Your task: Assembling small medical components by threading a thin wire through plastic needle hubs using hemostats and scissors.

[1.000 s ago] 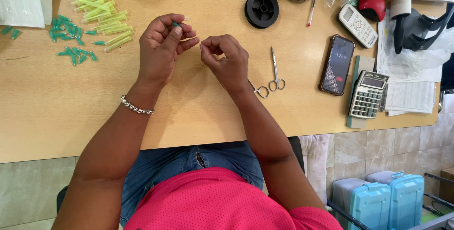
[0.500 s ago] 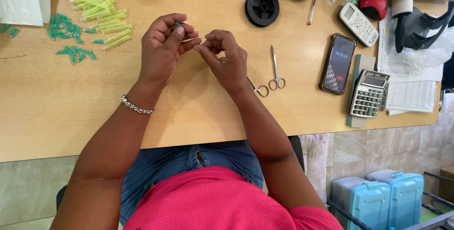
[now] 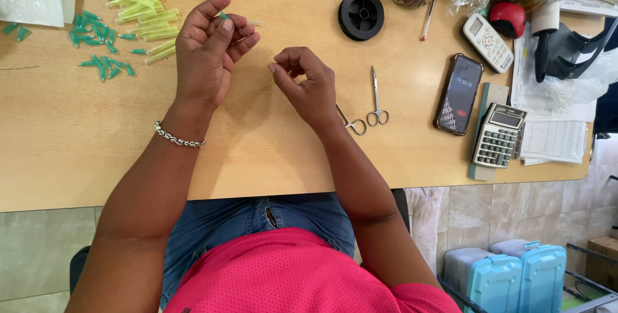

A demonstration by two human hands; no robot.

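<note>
Over the table (image 3: 64,133), we pinch a small green-tipped tube (image 3: 226,17) in our left hand (image 3: 206,52), its grip clamped (stock heaped close by), while our right hand (image 3: 308,84) closes fingertips together as if on fine thread, too thin to confirm.

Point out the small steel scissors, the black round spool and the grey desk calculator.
small steel scissors (image 3: 375,97): head view, on the blades.
black round spool (image 3: 361,14): head view, on its hub.
grey desk calculator (image 3: 499,136): head view, on the keypad.

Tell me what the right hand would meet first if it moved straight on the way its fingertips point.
Probably the left hand, holding a small clear piece with a green tip. The right hand points up-left toward it, though their heights are unclear.
</note>
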